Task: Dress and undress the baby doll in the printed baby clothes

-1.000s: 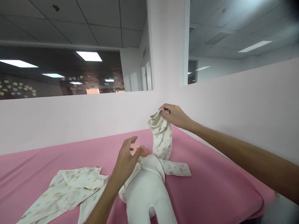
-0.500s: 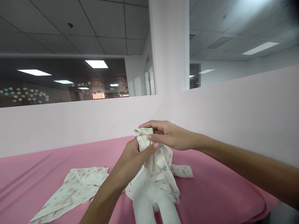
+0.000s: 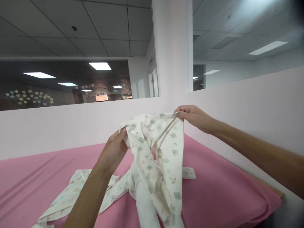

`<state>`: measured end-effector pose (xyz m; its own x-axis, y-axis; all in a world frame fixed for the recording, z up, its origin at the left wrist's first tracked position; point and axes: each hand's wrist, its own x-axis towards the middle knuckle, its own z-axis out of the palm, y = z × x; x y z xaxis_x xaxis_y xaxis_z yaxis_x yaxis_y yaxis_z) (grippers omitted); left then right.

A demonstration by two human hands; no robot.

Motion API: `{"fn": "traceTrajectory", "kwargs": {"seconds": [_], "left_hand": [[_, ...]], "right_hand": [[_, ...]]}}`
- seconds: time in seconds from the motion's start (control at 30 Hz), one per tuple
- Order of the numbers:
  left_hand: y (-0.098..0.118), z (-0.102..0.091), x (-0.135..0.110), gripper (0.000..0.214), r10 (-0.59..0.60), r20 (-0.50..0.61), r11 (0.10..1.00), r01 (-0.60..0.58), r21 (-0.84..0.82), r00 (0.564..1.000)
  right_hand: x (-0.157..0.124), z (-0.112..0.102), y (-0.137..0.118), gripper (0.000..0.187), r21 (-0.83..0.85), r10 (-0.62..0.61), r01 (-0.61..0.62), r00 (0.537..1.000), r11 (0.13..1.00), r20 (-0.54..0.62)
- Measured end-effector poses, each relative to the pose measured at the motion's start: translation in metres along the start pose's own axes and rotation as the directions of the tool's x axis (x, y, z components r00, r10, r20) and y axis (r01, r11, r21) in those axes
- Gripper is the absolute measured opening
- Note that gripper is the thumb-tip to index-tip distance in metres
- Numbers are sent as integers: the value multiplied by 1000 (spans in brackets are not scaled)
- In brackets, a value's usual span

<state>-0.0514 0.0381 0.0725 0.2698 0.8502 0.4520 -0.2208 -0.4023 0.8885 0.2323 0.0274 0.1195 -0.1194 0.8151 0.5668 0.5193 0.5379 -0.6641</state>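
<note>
I hold up a small white baby garment (image 3: 156, 152) printed with little green and pink animals, stretched out in the air between both hands. My left hand (image 3: 113, 151) pinches its left top edge. My right hand (image 3: 193, 116) grips its right top corner, a bit higher and farther away. The cloth hangs down over a plain white stuffed doll body (image 3: 146, 207) that lies on the pink sheet (image 3: 225, 193). Most of the doll is hidden behind the cloth.
A second printed garment (image 3: 78, 190) lies spread on the pink sheet to the left, and a sleeve end (image 3: 188, 172) shows to the right of the doll. Pale pink partition walls (image 3: 249, 120) close in the surface at the back and right.
My hands were together on the bunched cloth half a second ago; they have moved apart and up, spreading the garment open above the doll.
</note>
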Motion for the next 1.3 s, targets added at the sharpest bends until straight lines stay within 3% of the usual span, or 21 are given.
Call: {"fn": "traceTrajectory", "kwargs": {"seconds": [0.07,0.17,0.27,0.33,0.43,0.57,0.63,0.7,0.73,0.77,0.83,0.93,1.03,1.13,1.2,1.3], "left_hand": [[-4,0,6,26,-35,0,999,35,-36,999],[-10,14,11,32,-108,27,993,109,-53,994],[-13,29,9,32,-168,102,985,170,-14,981],[-12,33,5,30,-188,175,982,187,24,966],[-12,33,1,29,-181,214,981,161,108,960],[-18,34,0,32,-155,58,931,126,343,986],[-23,39,-4,33,-8,-137,869,75,489,990],[-27,47,-11,35,220,-289,787,5,616,931],[-28,51,-15,35,283,-299,757,-21,653,911],[-28,55,-20,34,283,-264,743,-37,668,922],[-27,62,-27,36,159,-138,749,-28,662,978],[-23,64,-29,37,39,-72,727,21,687,997],[-21,58,-26,35,51,-78,708,19,706,996],[-19,52,-26,32,61,25,707,-61,705,998],[-19,51,-27,28,142,48,651,-130,748,989],[-19,56,-30,27,300,-21,539,-152,828,954]], "right_hand": [[7,-4,6,15,-160,-37,33,999,987,-21],[4,4,-3,20,-261,-98,139,982,955,162],[-7,23,-18,40,-133,-54,122,902,984,429],[-12,35,-24,39,-35,-31,59,847,998,531],[-12,47,-21,27,10,-9,4,854,1000,521],[-10,55,-12,29,13,12,-21,882,1000,470],[-10,58,-10,35,38,43,-65,908,997,416],[-10,64,-10,35,136,94,-150,932,979,349],[-11,67,-11,34,210,125,-201,937,957,327],[-12,70,-13,32,286,157,-250,937,925,313],[-17,76,-16,32,407,201,-328,924,853,325],[-29,81,-22,31,486,176,-387,889,784,424],[-44,83,-26,23,521,94,-411,843,748,530],[-55,86,-24,23,553,127,-449,843,702,523],[-59,90,-21,24,572,161,-469,848,673,505],[-60,97,-18,19,570,151,-474,840,671,521]]}}
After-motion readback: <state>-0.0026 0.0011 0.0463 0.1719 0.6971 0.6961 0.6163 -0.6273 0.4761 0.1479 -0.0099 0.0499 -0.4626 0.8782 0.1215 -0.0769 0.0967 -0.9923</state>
